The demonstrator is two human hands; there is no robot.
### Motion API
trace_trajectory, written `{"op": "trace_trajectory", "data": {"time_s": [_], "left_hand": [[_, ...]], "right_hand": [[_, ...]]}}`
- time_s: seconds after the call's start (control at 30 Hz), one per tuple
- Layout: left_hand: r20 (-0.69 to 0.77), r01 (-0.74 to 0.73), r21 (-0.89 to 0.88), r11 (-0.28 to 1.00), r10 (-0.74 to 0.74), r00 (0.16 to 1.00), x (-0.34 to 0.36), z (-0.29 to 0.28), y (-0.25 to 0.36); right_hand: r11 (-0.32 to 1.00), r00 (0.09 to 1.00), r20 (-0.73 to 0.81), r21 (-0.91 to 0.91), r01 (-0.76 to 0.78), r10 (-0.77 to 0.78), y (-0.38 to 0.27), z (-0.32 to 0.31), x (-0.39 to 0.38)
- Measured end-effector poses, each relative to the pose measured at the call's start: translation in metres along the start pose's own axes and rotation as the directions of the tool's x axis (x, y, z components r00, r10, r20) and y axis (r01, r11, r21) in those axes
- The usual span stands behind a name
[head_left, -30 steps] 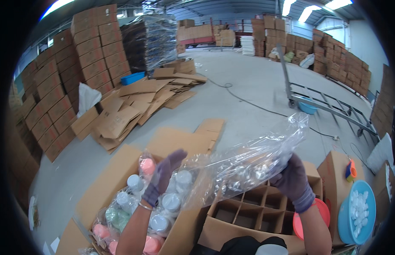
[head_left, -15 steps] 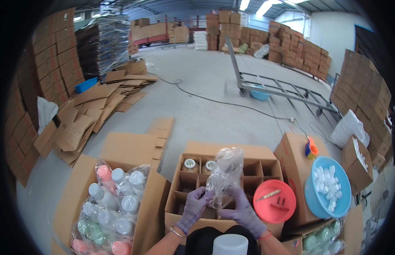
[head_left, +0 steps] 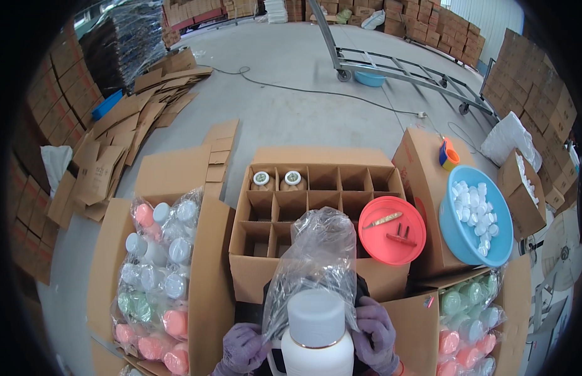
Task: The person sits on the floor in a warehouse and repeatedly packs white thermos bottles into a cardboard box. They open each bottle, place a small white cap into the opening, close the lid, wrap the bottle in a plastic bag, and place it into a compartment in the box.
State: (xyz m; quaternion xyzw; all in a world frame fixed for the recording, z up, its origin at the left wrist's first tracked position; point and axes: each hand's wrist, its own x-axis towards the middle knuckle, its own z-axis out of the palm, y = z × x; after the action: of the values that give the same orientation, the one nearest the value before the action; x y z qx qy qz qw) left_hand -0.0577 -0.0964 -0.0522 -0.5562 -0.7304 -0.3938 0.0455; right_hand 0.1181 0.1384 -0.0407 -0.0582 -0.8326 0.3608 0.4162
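Observation:
A clear plastic bag (head_left: 316,257) stands bunched up over a white bottle (head_left: 316,338) with a grey-white cap at the bottom centre. My left hand (head_left: 244,346), in a purple glove, grips the bag's lower left edge. My right hand (head_left: 374,335), also gloved, holds the bag's lower right edge beside the bottle. Just beyond them is a cardboard box with dividers (head_left: 316,207); two capped bottles (head_left: 277,180) stand in its far left cells.
A carton of bagged pastel bottles (head_left: 156,276) is at my left, another (head_left: 469,332) at my right. A red lid (head_left: 391,230) and a blue basin of white caps (head_left: 476,215) rest on boxes to the right. Flattened cardboard (head_left: 134,125) and a trolley (head_left: 404,69) lie on the floor.
The stretched bag was brought from over the left carton to the centre; both hands dropped lower and now hold it over a white bottle close to the camera.

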Motion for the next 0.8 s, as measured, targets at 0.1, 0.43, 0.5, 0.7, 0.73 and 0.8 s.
{"op": "trace_trajectory", "data": {"time_s": [0.1, 0.43, 0.5, 0.7, 0.73, 0.8], "left_hand": [[-0.214, 0.241, 0.017, 0.97, -0.232, 0.949, 0.004, 0.007, 0.006], [0.228, 0.228, -0.661, 0.715, -0.098, 0.969, -0.013, -0.02, -0.016], [0.36, 0.129, -0.565, 0.815, 0.102, 0.927, -0.017, -0.023, -0.012], [0.928, 0.669, -0.2, 0.716, -0.081, 0.364, -0.066, -0.057, 0.028], [0.954, 0.845, -0.028, 0.534, -0.239, 0.182, -0.053, -0.07, 0.034], [0.638, 0.848, -0.241, 0.472, -0.581, 0.505, -0.027, -0.064, 0.014]], "right_hand": [[0.774, 0.811, 0.153, 0.244, -0.584, 0.564, -0.001, -0.001, 0.005], [0.984, 0.875, 0.471, 0.175, 0.035, -0.114, 0.021, -0.041, -0.008], [0.982, 0.83, 0.526, 0.124, 0.139, -0.184, 0.012, -0.045, -0.027], [0.953, 0.681, 0.688, 0.05, 0.3, -0.251, -0.033, -0.066, -0.168], [0.946, 0.671, 0.699, 0.027, 0.322, -0.248, -0.028, -0.065, -0.173], [0.936, 0.651, 0.728, -0.034, 0.35, -0.217, -0.022, -0.062, -0.186]]}}
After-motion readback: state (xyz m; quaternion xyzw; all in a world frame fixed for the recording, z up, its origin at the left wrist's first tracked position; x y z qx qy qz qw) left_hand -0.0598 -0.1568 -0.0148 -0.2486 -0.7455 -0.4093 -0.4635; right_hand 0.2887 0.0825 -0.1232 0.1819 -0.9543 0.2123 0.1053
